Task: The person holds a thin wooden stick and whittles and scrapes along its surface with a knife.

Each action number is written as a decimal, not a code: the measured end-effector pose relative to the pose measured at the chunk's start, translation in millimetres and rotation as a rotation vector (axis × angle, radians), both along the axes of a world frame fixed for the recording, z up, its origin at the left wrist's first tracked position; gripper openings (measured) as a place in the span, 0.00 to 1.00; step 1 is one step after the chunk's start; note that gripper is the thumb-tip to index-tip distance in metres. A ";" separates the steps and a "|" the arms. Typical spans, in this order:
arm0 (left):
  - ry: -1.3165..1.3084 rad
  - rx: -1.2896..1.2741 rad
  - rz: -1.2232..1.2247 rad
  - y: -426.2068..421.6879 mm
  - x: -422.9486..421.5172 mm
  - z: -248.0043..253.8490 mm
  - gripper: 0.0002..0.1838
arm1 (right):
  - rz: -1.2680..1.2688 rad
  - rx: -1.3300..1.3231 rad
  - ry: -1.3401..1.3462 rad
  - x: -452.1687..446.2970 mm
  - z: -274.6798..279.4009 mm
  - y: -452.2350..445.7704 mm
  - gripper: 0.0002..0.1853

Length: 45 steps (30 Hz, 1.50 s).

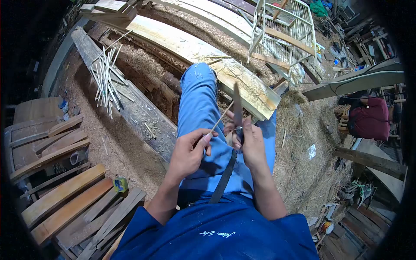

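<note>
Between the fingertips of my left hand [189,151] is a thin wooden stick [222,117], slanting up to the right over my lap. My right hand [252,146] is closed round the handle of a knife [237,106], whose blade points up and away from me. The stick's far end lies close to the blade; whether they touch is unclear. A dark strap [225,178] hangs down over my lap between the two hands. Beyond the knife lies a pale plank [190,45] with curly shavings on it.
A bundle of thin sticks [107,82] lies on a weathered board [143,115] at the left. A cage-like frame [284,34] stands at the upper right. Cut boards [65,195] and a yellow-green box [120,185] are at the lower left. A person in dark red [370,119] is far right.
</note>
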<state>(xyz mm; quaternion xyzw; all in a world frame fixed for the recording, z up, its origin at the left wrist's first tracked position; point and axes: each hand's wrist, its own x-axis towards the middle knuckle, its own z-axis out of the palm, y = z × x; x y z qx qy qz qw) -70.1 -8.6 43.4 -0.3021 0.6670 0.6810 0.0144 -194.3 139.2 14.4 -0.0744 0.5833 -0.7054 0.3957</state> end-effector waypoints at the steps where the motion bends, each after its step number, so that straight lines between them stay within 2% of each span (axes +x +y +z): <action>1: -0.004 0.071 0.019 -1.0 0.8 0.8 0.13 | -0.035 -0.036 -0.077 -0.2 3.0 4.7 0.24; 3: -0.001 0.086 0.007 -3.1 2.6 0.0 0.14 | -0.012 -0.040 -0.083 1.9 -0.2 16.4 0.24; 5: 0.003 0.100 -0.007 -4.2 3.8 -0.8 0.14 | 0.100 -0.048 0.094 7.3 -0.4 24.0 0.23; 7: 0.002 0.156 -0.015 -4.7 5.4 -1.2 0.14 | 0.124 -0.064 0.076 11.8 9.2 30.0 0.22; 9: -0.004 0.158 -0.046 -5.3 4.4 5.0 0.14 | 0.264 -0.023 -0.196 13.0 20.7 34.6 0.21; 13: -0.001 0.139 -0.066 -4.2 5.6 6.0 0.15 | 0.348 -0.011 -0.252 10.7 30.2 34.1 0.19; 18: 0.027 0.048 -0.092 1.0 10.1 10.1 0.15 | 0.394 -0.054 -0.261 7.8 37.5 33.7 0.23; 23: 0.025 0.020 -0.089 5.6 12.8 10.4 0.14 | 0.420 -0.134 -0.397 11.6 48.2 31.8 0.31; 29: 0.073 -0.055 -0.084 8.5 15.4 10.1 0.11 | 0.440 -0.182 -0.425 18.2 50.0 34.7 0.31; 37: 0.070 -0.153 -0.075 16.1 19.6 25.3 0.09 | 0.474 -0.182 -0.620 17.1 60.4 41.9 0.32; 45: 0.160 -0.260 -0.059 20.6 25.8 36.6 0.07 | 0.493 -0.120 -0.622 19.6 75.7 45.5 0.32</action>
